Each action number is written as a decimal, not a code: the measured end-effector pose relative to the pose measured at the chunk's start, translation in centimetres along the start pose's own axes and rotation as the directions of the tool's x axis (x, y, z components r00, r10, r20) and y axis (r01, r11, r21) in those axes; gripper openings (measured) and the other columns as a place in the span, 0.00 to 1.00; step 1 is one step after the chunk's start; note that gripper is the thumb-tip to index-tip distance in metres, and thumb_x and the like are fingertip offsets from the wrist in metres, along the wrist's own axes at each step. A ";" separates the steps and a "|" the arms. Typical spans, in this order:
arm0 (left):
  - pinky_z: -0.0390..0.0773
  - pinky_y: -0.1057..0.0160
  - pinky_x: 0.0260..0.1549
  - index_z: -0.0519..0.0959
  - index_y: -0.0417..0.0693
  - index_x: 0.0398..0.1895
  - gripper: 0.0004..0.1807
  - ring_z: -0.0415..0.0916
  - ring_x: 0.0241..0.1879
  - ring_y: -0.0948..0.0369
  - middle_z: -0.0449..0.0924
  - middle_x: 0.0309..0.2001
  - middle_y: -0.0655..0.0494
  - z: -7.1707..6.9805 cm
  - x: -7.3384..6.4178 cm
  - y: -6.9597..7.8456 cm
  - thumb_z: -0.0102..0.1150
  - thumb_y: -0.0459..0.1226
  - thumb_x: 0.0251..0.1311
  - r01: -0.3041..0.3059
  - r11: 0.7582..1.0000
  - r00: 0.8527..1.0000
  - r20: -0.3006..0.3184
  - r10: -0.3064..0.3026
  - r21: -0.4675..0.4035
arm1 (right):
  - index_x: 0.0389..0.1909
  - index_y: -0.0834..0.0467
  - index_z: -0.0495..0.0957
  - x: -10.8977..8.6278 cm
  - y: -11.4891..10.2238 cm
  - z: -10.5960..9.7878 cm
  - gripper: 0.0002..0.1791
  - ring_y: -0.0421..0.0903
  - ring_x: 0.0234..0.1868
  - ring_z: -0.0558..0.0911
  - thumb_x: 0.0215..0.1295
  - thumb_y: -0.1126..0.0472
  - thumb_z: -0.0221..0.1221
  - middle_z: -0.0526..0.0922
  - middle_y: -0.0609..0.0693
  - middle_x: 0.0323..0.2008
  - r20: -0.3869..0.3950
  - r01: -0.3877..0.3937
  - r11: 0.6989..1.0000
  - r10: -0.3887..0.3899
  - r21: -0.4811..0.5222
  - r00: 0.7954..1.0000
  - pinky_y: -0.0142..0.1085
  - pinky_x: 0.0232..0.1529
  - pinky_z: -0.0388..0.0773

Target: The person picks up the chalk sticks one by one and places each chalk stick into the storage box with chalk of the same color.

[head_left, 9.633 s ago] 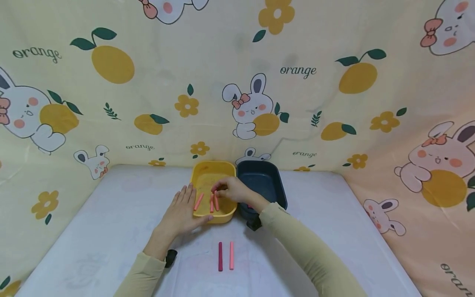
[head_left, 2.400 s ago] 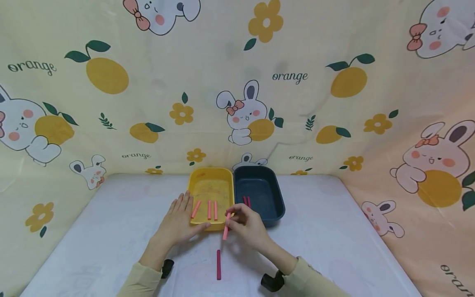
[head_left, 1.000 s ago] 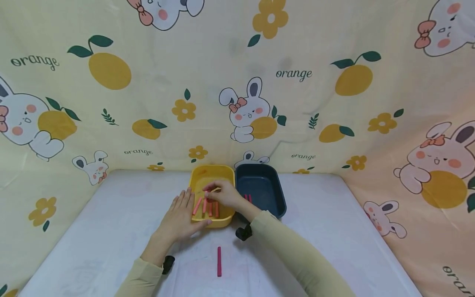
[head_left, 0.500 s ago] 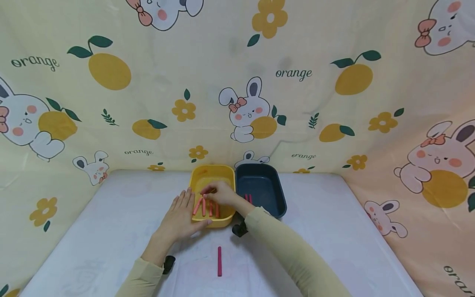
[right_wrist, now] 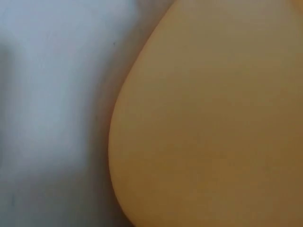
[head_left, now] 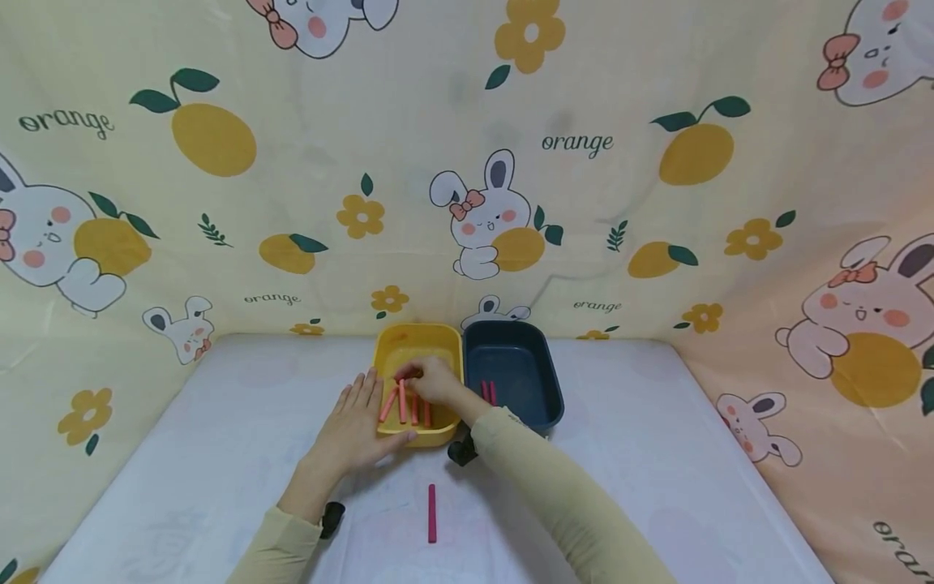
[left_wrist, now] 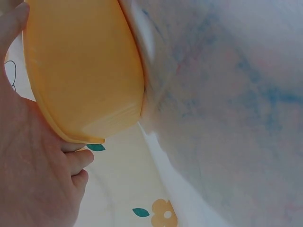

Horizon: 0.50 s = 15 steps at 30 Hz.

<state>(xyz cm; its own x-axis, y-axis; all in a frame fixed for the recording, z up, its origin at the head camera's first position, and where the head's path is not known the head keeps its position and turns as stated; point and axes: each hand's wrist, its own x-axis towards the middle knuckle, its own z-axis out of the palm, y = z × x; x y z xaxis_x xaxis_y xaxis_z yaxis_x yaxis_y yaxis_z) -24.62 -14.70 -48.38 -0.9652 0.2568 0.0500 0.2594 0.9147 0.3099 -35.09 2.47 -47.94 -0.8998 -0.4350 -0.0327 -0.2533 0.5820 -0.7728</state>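
Note:
A yellow bin (head_left: 410, 342) stands on the table with several slim pink chalk-like sticks (head_left: 387, 405) lying in its near part. My right hand (head_left: 432, 380) reaches into it, and the fingertips pinch the far end of one pink stick (head_left: 402, 407). My left hand (head_left: 357, 426) lies against the bin's near left corner, fingers straight along the side and thumb at the near rim. In the left wrist view that hand (left_wrist: 35, 165) touches the bin's wall (left_wrist: 85, 71). The right wrist view has only the bin's outer wall (right_wrist: 203, 118), with the right hand hidden.
A dark blue bin (head_left: 507, 361) stands close on the yellow bin's right, with two dark red sticks (head_left: 492, 393) in it. One more dark red stick (head_left: 432, 513) lies on the white tabletop (head_left: 620, 454) in front. A printed cloth (head_left: 409, 138) hangs behind.
The right hand has carried a pink stick from the table into the yellow bin. It has shifted only slightly in the last second. My left hand has stayed at the bin's side.

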 end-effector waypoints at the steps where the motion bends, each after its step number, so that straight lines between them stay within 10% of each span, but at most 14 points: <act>1: 0.45 0.40 0.79 0.48 0.30 0.81 0.66 0.41 0.82 0.38 0.41 0.83 0.34 0.0 0.0 0.0 0.52 0.75 0.61 -0.001 1.000 1.000 -0.002 0.001 -0.001 | 0.48 0.56 0.88 0.1 0.0 0.1 0.11 0.43 0.44 0.81 0.74 0.69 0.60 0.88 0.47 0.43 -0.006 -0.014 1.000 0.014 0.009 1.000 0.37 0.55 0.81; 15: 0.46 0.39 0.79 0.49 0.29 0.81 0.65 0.41 0.81 0.38 0.41 0.83 0.33 -0.1 -0.2 -0.1 0.52 0.74 0.62 -0.023 1.000 1.000 -0.018 0.023 -0.005 | 0.47 0.55 0.88 0.3 0.3 1.1 0.10 0.45 0.46 0.80 0.74 0.69 0.60 0.88 0.47 0.44 -0.034 -0.076 0.997 0.076 0.021 0.996 0.39 0.58 0.81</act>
<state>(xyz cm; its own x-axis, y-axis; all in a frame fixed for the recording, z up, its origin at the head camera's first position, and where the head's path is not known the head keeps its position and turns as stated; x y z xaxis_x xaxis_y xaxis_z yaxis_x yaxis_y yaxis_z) -24.43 -14.83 -48.34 -0.9595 0.2717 0.0741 0.2810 0.9069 0.3138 -35.03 1.76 -48.88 -0.9283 -0.3653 -0.0699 -0.1767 0.5985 -0.7814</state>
